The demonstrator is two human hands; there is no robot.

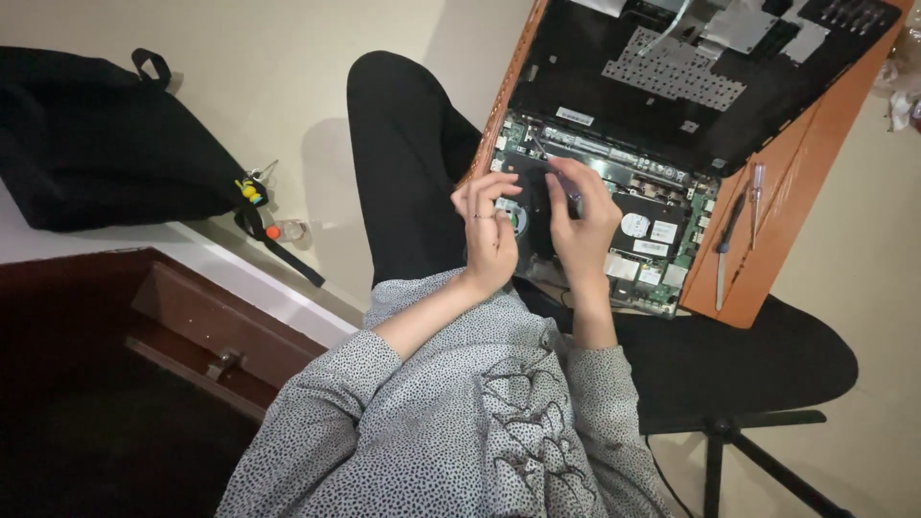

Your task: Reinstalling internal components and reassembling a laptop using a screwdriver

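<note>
Over the opened black laptop base (662,115) with its green circuit board bared, lying on an orange wooden surface (767,259): left hand (491,230) and right hand (580,216) close together, fingers curled onto a small black part (537,206) held between them above the round fan. Just right of the board, two screwdrivers (739,235) lying side by side on that surface; far left, a black fabric bag (106,144) on a white ledge.

Opened laptop (672,125) on board (767,259); screwdrivers (739,230) seemingly lie right.
</note>
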